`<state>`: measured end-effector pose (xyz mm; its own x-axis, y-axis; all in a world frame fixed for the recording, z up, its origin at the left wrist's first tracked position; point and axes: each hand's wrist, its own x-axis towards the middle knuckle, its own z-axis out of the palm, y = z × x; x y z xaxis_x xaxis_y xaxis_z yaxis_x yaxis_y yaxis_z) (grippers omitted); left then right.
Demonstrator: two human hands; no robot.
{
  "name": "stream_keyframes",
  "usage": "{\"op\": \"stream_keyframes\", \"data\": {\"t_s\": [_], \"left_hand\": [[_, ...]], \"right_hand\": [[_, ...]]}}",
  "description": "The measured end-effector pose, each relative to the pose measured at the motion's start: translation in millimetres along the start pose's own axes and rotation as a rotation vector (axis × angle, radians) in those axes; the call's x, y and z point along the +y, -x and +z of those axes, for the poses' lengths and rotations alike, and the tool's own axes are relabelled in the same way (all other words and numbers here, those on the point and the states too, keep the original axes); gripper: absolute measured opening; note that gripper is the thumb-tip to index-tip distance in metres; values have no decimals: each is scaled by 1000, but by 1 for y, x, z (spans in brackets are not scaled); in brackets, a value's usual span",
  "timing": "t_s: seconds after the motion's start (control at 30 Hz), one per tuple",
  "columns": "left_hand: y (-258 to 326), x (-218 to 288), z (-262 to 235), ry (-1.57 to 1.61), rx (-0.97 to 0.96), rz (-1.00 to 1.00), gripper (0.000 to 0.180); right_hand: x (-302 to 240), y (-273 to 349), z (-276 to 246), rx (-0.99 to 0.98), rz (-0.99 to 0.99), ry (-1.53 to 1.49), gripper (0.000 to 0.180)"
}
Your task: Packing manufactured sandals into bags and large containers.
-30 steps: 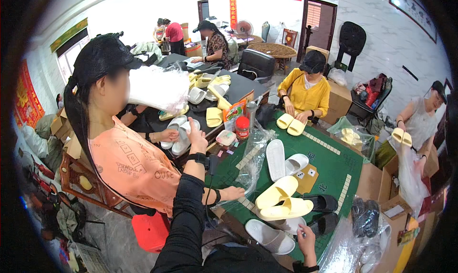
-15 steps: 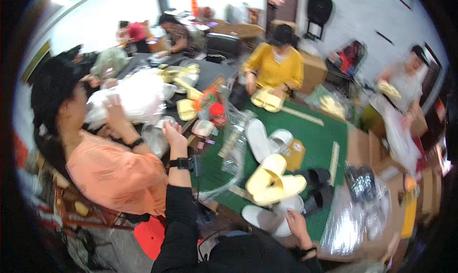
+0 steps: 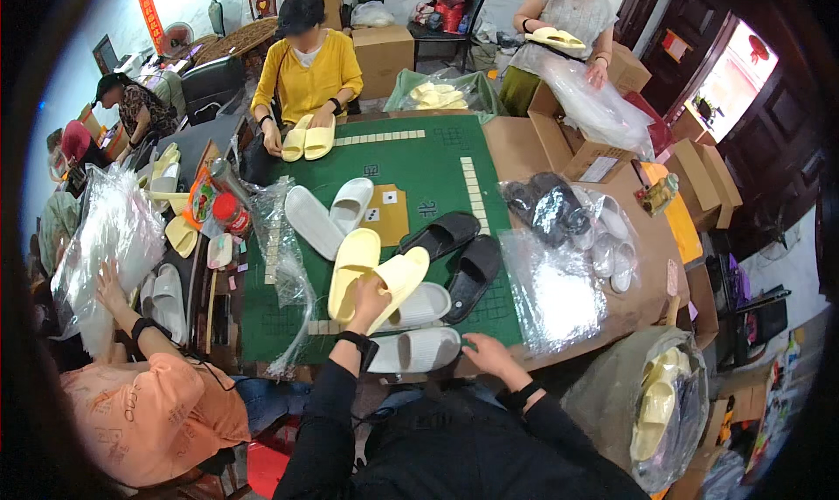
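Observation:
A pair of pale yellow slippers (image 3: 356,262) lies in front of me on the green table mat. My left hand (image 3: 370,302) is closed at the inner edge of the right-hand one, its fingertips partly hidden. Close to me are white slippers, one (image 3: 414,350) at the table's near edge and another (image 3: 422,304) partly under the yellow pair. Just right of the nearest white slipper, my right hand (image 3: 491,357) holds nothing, its fingers apart. Black slippers (image 3: 474,277) sit to the right, and a grey-white pair (image 3: 315,221) farther off to the left.
Across the table a person in yellow (image 3: 310,72) handles yellow slippers. A person in orange (image 3: 157,413) works at my left beside clear plastic bags (image 3: 109,238). To the right lie bagged slippers (image 3: 551,207), clear film (image 3: 559,290), cardboard boxes (image 3: 594,155) and a sack (image 3: 612,404) of yellow slippers.
The view has swung to the right. My left hand has come from beside the person in orange to the yellow slippers and closed there. My right hand stays near the white slippers.

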<state>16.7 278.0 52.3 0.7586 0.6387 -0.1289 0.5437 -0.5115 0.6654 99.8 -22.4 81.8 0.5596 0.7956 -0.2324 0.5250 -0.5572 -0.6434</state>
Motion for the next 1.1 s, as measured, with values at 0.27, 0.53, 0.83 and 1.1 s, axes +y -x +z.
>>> {"op": "stream_keyframes", "data": {"t_s": [0.27,0.53,0.83,1.1], "left_hand": [[-46,-20,13,475,172,-73,20],[-17,37,33,205,373,-17,44],[116,144,19,1074,370,-362,71],[205,71,-80,1831,838,111,39]], "right_hand": [[53,24,-27,27,164,-34,39],[131,-3,-69,72,296,242,55],[83,-65,-105,347,-72,-537,49],[-155,-79,-189,497,-888,-155,52]]}}
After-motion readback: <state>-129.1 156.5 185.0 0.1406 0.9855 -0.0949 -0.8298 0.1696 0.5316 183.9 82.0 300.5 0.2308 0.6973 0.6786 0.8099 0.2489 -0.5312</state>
